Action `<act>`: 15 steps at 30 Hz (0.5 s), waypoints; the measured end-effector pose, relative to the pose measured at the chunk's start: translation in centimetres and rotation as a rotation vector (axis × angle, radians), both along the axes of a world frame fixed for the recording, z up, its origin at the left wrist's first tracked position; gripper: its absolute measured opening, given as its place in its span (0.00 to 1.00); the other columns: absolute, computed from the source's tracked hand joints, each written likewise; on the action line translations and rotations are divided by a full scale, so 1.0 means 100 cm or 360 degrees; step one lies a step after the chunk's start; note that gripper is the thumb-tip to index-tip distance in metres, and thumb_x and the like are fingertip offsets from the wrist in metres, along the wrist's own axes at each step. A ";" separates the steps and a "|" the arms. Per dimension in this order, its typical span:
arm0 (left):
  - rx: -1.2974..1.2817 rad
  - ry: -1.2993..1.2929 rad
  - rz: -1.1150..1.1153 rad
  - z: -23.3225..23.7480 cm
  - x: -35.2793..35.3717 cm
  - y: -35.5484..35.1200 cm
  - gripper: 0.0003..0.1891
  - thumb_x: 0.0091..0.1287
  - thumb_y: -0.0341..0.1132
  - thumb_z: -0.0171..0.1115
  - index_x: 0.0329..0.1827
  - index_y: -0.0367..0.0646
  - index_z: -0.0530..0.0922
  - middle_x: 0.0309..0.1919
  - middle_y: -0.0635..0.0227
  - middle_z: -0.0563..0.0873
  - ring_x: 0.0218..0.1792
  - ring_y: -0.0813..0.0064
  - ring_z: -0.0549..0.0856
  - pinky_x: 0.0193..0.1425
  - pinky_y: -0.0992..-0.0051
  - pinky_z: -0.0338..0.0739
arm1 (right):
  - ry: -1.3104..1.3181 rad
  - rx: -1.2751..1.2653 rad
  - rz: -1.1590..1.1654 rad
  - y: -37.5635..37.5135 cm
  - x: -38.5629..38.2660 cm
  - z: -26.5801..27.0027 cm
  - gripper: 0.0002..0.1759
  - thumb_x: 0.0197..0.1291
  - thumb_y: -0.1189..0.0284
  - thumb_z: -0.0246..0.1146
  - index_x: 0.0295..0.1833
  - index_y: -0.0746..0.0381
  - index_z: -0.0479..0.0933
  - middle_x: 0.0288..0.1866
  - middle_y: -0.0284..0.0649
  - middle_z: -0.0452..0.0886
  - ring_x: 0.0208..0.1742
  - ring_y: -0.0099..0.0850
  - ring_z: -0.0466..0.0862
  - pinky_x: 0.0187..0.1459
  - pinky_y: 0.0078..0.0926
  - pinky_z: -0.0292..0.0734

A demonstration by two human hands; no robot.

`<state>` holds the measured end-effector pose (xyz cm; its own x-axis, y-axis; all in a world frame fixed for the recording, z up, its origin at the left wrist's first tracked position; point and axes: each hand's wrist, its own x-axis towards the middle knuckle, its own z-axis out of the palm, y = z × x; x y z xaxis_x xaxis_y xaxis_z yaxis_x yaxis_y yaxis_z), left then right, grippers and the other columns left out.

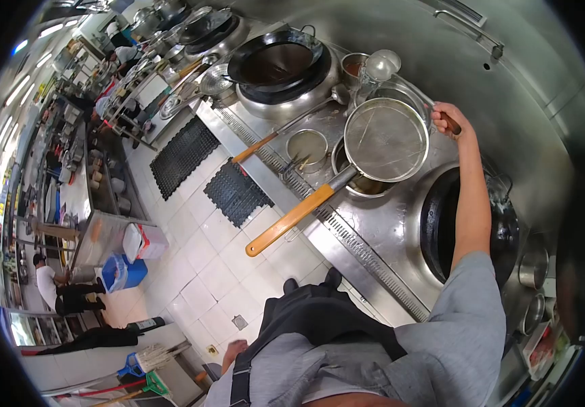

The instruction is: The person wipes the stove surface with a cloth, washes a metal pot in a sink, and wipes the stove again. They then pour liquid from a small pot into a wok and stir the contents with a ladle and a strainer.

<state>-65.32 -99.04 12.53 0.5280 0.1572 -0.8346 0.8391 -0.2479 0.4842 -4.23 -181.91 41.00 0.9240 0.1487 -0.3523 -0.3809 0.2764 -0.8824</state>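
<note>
My right hand (pixel 452 121) is closed round the dark handle of a metal ladle (pixel 382 66), whose bowl hangs above pots at the back of the steel range. Nearer me, a round mesh strainer (pixel 387 140) with an orange wooden handle (pixel 291 220) rests over a metal pot (pixel 367 184). My left hand (pixel 235 349) hangs low beside my body, its fingers curled; whether it holds anything is hidden.
A wok with dark liquid (pixel 280 65) sits at the back left, and a dark wok (pixel 445 217) stands under my right forearm. A long-handled ladle (pixel 286 129) crosses the range edge. Black mats (pixel 184 157) lie on the floor. A person (pixel 48 281) stands far left.
</note>
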 end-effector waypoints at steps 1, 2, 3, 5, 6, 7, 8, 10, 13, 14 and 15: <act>0.0012 -0.0135 -0.0027 0.003 0.014 -0.002 0.12 0.67 0.34 0.54 0.49 0.38 0.73 0.33 0.58 0.85 0.30 0.64 0.87 0.28 0.69 0.80 | -0.0032 -0.0085 0.0001 0.005 0.006 0.003 0.10 0.65 0.69 0.58 0.48 0.63 0.72 0.23 0.29 0.74 0.14 0.16 0.70 0.14 0.16 0.71; 0.0029 -0.0274 -0.0049 0.006 0.029 -0.001 0.12 0.67 0.34 0.54 0.50 0.38 0.73 0.34 0.59 0.85 0.31 0.64 0.88 0.29 0.69 0.80 | -0.0040 -0.0161 -0.0010 0.012 0.010 0.008 0.08 0.63 0.72 0.59 0.33 0.56 0.68 0.22 0.30 0.74 0.13 0.19 0.71 0.16 0.21 0.72; 0.0037 -0.0277 0.0094 0.012 0.041 0.000 0.12 0.67 0.34 0.54 0.51 0.38 0.73 0.34 0.59 0.85 0.32 0.65 0.88 0.29 0.70 0.80 | -0.0070 -0.0201 0.0005 0.017 0.012 0.009 0.07 0.63 0.72 0.59 0.34 0.57 0.69 0.22 0.31 0.75 0.13 0.19 0.72 0.16 0.22 0.73; 0.0077 -0.0065 0.0560 0.036 0.078 -0.014 0.13 0.67 0.33 0.54 0.53 0.38 0.73 0.34 0.60 0.85 0.32 0.67 0.88 0.29 0.71 0.79 | -0.0127 -0.0289 0.0020 0.020 0.013 0.010 0.04 0.63 0.73 0.59 0.36 0.60 0.70 0.22 0.33 0.75 0.13 0.21 0.72 0.16 0.23 0.74; 0.0081 -0.0107 0.0579 0.048 0.090 -0.018 0.14 0.67 0.31 0.55 0.53 0.38 0.73 0.34 0.60 0.85 0.32 0.68 0.88 0.29 0.72 0.79 | -0.0174 -0.0349 0.0047 0.020 0.011 0.010 0.04 0.62 0.74 0.59 0.40 0.62 0.72 0.22 0.33 0.75 0.13 0.22 0.73 0.16 0.24 0.74; 0.0075 -0.0108 0.0577 0.047 0.097 -0.019 0.13 0.67 0.31 0.55 0.53 0.38 0.73 0.34 0.60 0.85 0.31 0.68 0.88 0.28 0.72 0.78 | -0.0221 -0.0411 0.0071 0.021 0.007 0.010 0.07 0.61 0.75 0.59 0.43 0.65 0.73 0.21 0.34 0.75 0.13 0.22 0.73 0.16 0.24 0.74; 0.0072 -0.0108 0.0573 0.047 0.101 -0.019 0.13 0.67 0.31 0.54 0.53 0.38 0.73 0.34 0.61 0.85 0.31 0.68 0.88 0.28 0.72 0.78 | -0.0266 -0.0472 0.0095 0.022 0.001 0.010 0.10 0.61 0.76 0.59 0.47 0.67 0.74 0.21 0.35 0.75 0.13 0.23 0.74 0.16 0.25 0.74; 0.0048 -0.0082 0.0557 0.048 0.105 -0.022 0.13 0.68 0.30 0.54 0.53 0.39 0.73 0.33 0.61 0.84 0.31 0.69 0.88 0.28 0.73 0.78 | -0.0315 -0.0740 -0.0019 0.023 -0.024 0.013 0.18 0.59 0.78 0.59 0.55 0.70 0.72 0.19 0.36 0.73 0.12 0.24 0.73 0.16 0.26 0.74; -0.0031 0.0024 0.0581 0.036 0.098 -0.030 0.13 0.68 0.31 0.55 0.54 0.41 0.73 0.33 0.62 0.84 0.31 0.69 0.88 0.28 0.73 0.78 | -0.0304 -0.1052 -0.0080 0.017 -0.062 0.005 0.26 0.55 0.82 0.57 0.62 0.71 0.71 0.16 0.36 0.71 0.11 0.24 0.72 0.15 0.28 0.73; -0.0037 0.0077 0.0559 0.032 0.093 -0.033 0.12 0.69 0.32 0.55 0.54 0.42 0.73 0.33 0.62 0.85 0.31 0.68 0.88 0.28 0.71 0.79 | -0.0249 -0.1147 -0.0090 0.017 -0.075 0.002 0.26 0.54 0.82 0.57 0.62 0.71 0.71 0.16 0.36 0.71 0.11 0.25 0.72 0.15 0.28 0.73; -0.0064 0.0095 0.0486 0.029 0.089 -0.034 0.12 0.69 0.32 0.55 0.53 0.42 0.73 0.33 0.62 0.85 0.31 0.67 0.88 0.29 0.70 0.79 | -0.0197 -0.1239 -0.0098 0.017 -0.086 0.000 0.26 0.54 0.82 0.56 0.61 0.71 0.71 0.16 0.36 0.71 0.10 0.25 0.72 0.15 0.28 0.73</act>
<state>-56.39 -102.43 15.43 0.4114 0.2670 -0.8715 0.8990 0.0384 0.4362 -12.82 -180.19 40.97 0.9618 -0.1510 -0.2283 -0.2715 -0.4207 -0.8656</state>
